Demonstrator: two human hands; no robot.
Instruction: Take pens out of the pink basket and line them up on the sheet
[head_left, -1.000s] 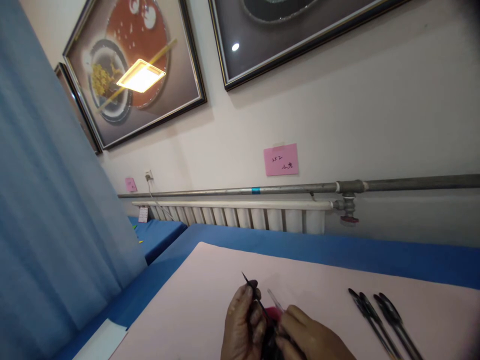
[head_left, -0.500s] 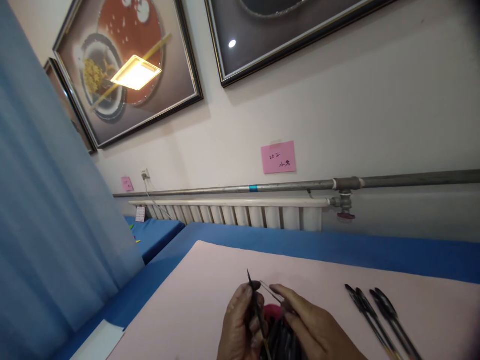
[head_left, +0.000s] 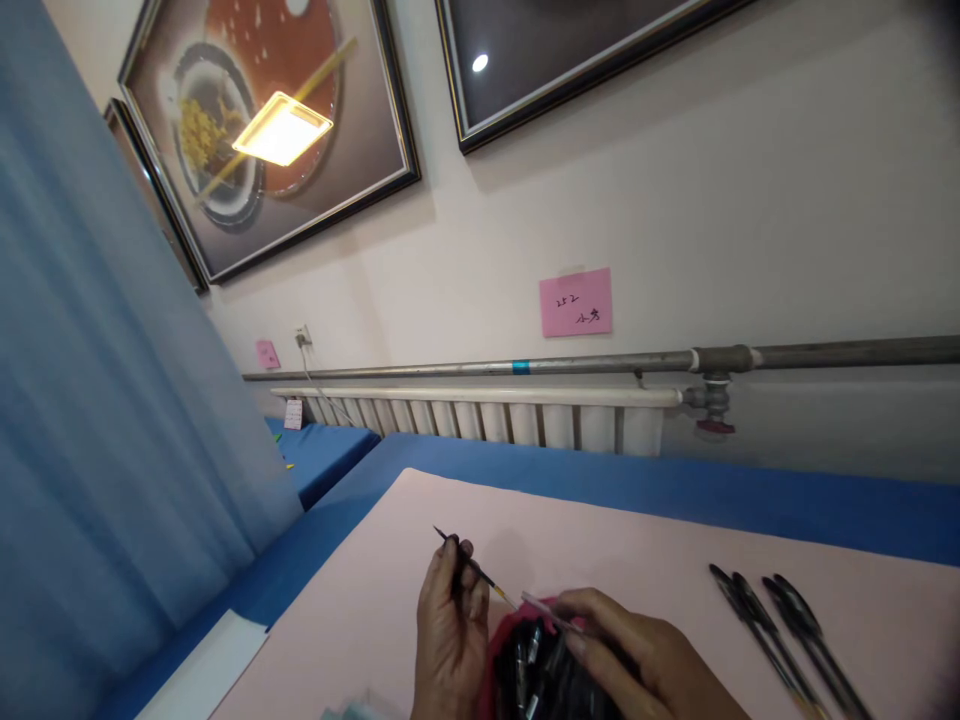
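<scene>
My left hand (head_left: 452,630) pinches a thin black pen refill (head_left: 492,584), its tip pointing up to the left and its yellowish end down to the right. Between the fingers of my right hand (head_left: 645,645) is a clear pen barrel (head_left: 541,606). The refill's tail end is close to the barrel's open end; whether they touch I cannot tell. Below both hands a pink-red container (head_left: 489,672) holds many black pen parts (head_left: 534,645), partly hidden by my right hand. Several black-capped pens (head_left: 780,625) lie in a group on the right.
A pink sheet (head_left: 645,550) covers much of the blue table (head_left: 570,470). White paper (head_left: 206,665) lies at the left edge, near a blue curtain (head_left: 135,450). Behind the table are a radiator (head_left: 495,420), a pipe (head_left: 615,363) and a wall with framed pictures.
My left hand has moved left and turned the refill, so its tail faces the barrel in my right hand. The barrel is lower, and more of the container shows. The view has shifted slightly.
</scene>
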